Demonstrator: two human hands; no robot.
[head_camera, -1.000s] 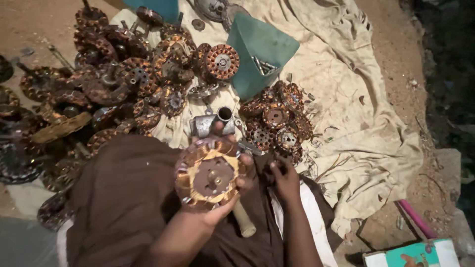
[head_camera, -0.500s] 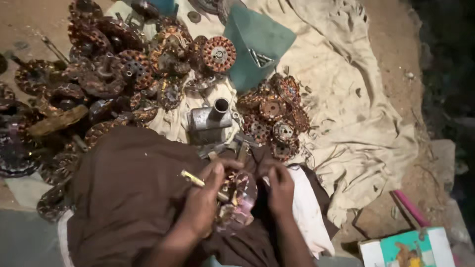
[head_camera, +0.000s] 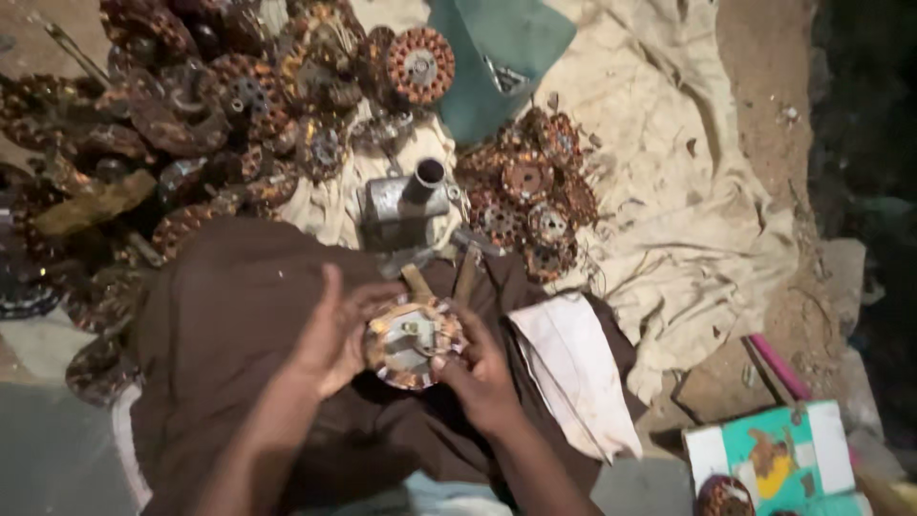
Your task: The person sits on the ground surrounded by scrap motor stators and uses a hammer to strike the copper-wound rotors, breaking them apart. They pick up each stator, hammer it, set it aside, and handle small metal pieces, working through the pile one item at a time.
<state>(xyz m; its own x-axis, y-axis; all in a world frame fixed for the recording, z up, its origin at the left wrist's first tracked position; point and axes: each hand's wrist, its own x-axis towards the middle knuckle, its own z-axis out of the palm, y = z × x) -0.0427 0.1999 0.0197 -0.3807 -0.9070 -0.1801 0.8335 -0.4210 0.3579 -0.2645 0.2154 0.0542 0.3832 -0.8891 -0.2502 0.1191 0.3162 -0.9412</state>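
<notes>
- Head view, work piece: a round motor stator (head_camera: 413,341) with copper-coloured windings sits over the lap, on the brown garment (head_camera: 239,325), between both hands
- Head view, left hand (head_camera: 334,334): the palm cups the stator's left edge, fingers spread upward; the grip looks loose rather than clamped
- Head view, right hand (head_camera: 482,368): fingers close on the stator's lower right rim, thumb on its face; both hands are together on the one part
- Head view, surroundings: a grey metal block with an upright tube (head_camera: 406,201) stands just beyond the knees; a heap of similar rusty stators (head_camera: 239,96) lies at upper left, a smaller cluster (head_camera: 530,196) at upper right, all on a pale cloth (head_camera: 669,172); a folded white rag (head_camera: 573,368) rests beside the right hand
- Risk, slip: the stator is held only by its rim; a loose left-side hold could let it tip off the lap toward the metal block
- Risk, injury: frayed winding ends and corroded edges could cut bare fingers
- Risk, view: dim light hides fine detail on the stator face
</notes>
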